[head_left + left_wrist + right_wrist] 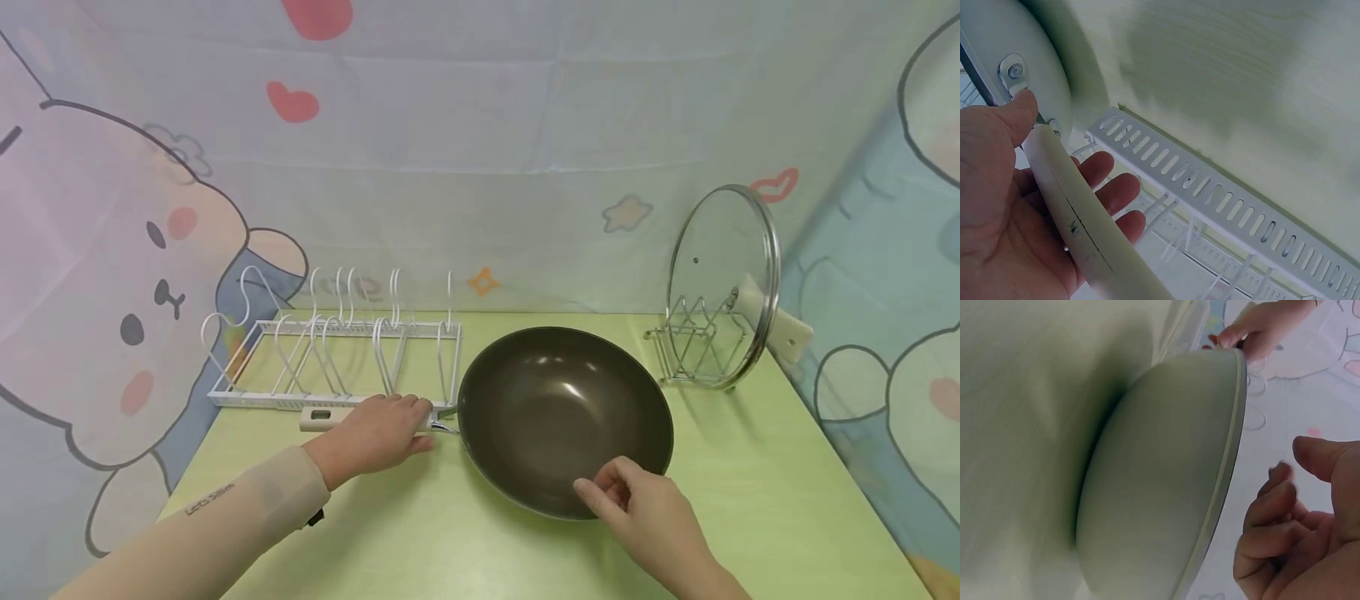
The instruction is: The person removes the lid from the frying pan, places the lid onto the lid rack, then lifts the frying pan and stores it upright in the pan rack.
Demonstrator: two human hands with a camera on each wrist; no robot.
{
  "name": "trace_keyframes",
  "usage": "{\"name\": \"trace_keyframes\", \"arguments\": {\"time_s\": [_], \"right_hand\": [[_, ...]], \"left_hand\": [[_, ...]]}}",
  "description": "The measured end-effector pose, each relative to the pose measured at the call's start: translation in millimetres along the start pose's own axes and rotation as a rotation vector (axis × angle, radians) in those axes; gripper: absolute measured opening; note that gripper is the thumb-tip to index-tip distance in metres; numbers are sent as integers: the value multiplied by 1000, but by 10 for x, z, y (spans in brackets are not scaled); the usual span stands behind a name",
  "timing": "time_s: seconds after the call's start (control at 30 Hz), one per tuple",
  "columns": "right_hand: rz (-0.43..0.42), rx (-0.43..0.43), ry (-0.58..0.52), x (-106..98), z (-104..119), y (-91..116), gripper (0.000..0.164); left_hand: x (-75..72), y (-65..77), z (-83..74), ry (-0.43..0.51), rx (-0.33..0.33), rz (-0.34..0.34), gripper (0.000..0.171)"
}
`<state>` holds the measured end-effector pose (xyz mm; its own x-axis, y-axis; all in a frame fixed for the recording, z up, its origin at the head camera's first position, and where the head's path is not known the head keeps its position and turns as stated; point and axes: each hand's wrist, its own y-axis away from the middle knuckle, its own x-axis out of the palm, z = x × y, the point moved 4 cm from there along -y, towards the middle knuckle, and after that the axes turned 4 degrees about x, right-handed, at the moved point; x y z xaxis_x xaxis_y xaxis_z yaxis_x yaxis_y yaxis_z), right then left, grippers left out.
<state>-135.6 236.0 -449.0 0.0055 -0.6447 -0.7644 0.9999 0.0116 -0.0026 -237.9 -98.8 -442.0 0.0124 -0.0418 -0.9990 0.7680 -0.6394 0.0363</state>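
Observation:
A dark-coated wok [555, 417] with a pale outside [1154, 475] sits on the green table. Its cream handle [1079, 212] points left and runs across the palm of my left hand [378, 433], whose fingers curl loosely round it from beneath. The left thumb lies by the metal bracket [1015, 70] where handle meets pan. Over the wok's near right rim hovers my right hand [648, 517], holding nothing. Its fingers [1266, 525] are loosely bent and apart from the rim in the right wrist view.
Just behind the handle stands a white dish rack [337, 400] with several looped dividers. At the back right, a glass lid [723, 267] leans upright in a small wire stand [693, 379], with a cream handle-like piece [787, 333] behind it. A printed curtain [525, 208] hangs along the back.

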Motion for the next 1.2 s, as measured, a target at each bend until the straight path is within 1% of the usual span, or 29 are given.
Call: {"name": "trace_keyframes", "arguments": {"time_s": [0.07,0.2,0.27,0.4,0.5,0.6,0.73,0.8,1.03,1.2], "right_hand": [[21,-4,30,60,34,16,35],[63,-11,81,165,56,33,40],[75,-21,102,201,58,42,44],[94,-31,162,243,61,72,56],[119,-12,201,272,54,101,64],[133,23,214,302,49,125,68],[130,60,206,340,45,138,68],[131,71,195,353,37,136,67],[162,86,162,327,38,96,57],[177,92,170,312,38,74,57]], "left_hand": [[5,-5,3,2,2,-4,35],[28,-16,11,13,-2,16,34],[39,-19,17,17,-6,30,33],[45,-20,25,16,-6,32,34],[50,-11,34,13,-6,26,34],[46,1,40,14,12,-6,30],[26,21,40,17,45,-56,28],[25,28,42,20,52,-65,28],[65,13,44,32,55,-57,26],[84,5,32,28,59,-61,26]]}}
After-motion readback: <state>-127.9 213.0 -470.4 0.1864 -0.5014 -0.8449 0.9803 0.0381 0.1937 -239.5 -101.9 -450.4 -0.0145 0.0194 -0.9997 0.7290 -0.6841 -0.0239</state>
